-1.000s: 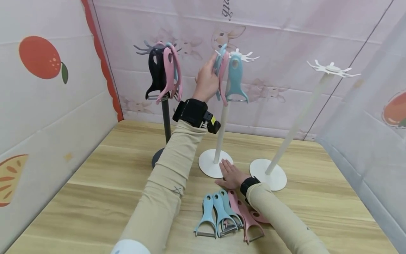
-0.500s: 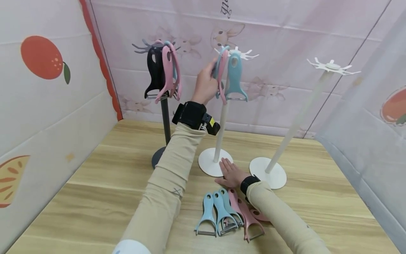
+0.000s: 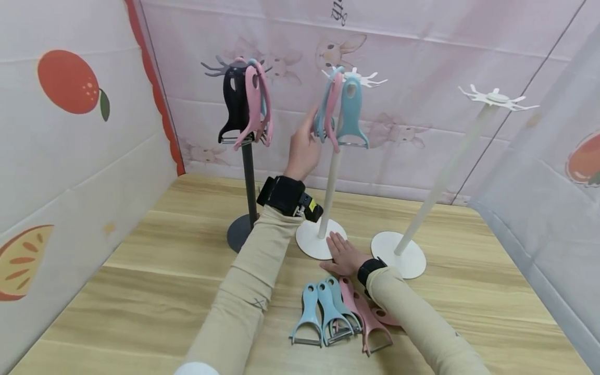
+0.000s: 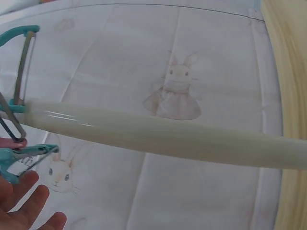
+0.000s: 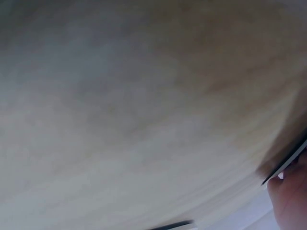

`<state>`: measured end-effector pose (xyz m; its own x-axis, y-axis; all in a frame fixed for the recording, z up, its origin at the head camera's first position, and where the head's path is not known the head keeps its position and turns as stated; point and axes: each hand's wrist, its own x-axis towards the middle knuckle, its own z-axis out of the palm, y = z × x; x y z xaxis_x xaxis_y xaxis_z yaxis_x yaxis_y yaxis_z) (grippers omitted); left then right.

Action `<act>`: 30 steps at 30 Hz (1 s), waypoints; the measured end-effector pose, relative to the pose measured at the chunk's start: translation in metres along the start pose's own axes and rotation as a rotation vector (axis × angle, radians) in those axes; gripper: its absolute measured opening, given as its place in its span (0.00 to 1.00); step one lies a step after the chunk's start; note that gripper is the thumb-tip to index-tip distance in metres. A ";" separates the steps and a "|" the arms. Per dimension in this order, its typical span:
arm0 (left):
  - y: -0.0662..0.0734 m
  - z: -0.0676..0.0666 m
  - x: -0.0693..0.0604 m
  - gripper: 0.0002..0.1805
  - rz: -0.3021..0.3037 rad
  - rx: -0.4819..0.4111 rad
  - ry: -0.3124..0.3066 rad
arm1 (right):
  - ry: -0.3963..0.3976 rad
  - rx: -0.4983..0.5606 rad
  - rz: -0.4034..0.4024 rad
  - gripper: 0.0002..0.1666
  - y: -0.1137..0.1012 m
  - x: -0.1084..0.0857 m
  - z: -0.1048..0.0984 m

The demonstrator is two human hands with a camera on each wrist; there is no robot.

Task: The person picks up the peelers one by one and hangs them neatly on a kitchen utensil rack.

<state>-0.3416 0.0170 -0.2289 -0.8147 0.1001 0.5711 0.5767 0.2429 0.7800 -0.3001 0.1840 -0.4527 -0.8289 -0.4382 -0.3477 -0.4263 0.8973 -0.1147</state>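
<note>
My left hand [image 3: 303, 148] is raised beside the middle white stand [image 3: 332, 182], its fingers by the left blue peeler [image 3: 321, 117]. In the left wrist view, the fingers [image 4: 36, 203] are spread below a teal peeler [image 4: 24, 154] and do not curl round it. A pink peeler [image 3: 332, 107] and another blue peeler [image 3: 351, 109] also hang on this stand. My right hand [image 3: 346, 256] lies flat with its fingertips on the stand's round base [image 3: 311, 242]; in the right wrist view only part of this hand [image 5: 293, 199] shows at the edge.
A dark stand [image 3: 248, 177] at left carries black, pink and blue peelers [image 3: 254, 104]. The right white stand [image 3: 433, 192] has bare hooks. Several blue peelers [image 3: 309, 312] and pink peelers [image 3: 372, 320] lie on the wooden table [image 3: 140, 291], near my right forearm.
My left hand has moved down from the top of the left blue peeler, and its fingers have come away from the handle. My right hand has stayed at the base.
</note>
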 end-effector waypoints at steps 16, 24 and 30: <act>-0.068 0.003 -0.078 0.26 -0.143 0.151 -0.162 | 0.003 0.009 -0.028 0.47 0.001 -0.002 0.000; -0.071 0.002 -0.118 0.21 -0.179 0.439 -0.458 | -0.001 0.018 -0.032 0.47 0.001 -0.003 -0.001; -0.071 0.003 -0.157 0.15 -0.222 0.692 -0.693 | 0.003 -0.003 -0.046 0.46 -0.001 -0.005 -0.003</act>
<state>-0.2550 -0.0127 -0.3750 -0.8822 0.4706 -0.0161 0.4246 0.8098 0.4049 -0.2961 0.1849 -0.4477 -0.8094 -0.4795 -0.3390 -0.4654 0.8759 -0.1278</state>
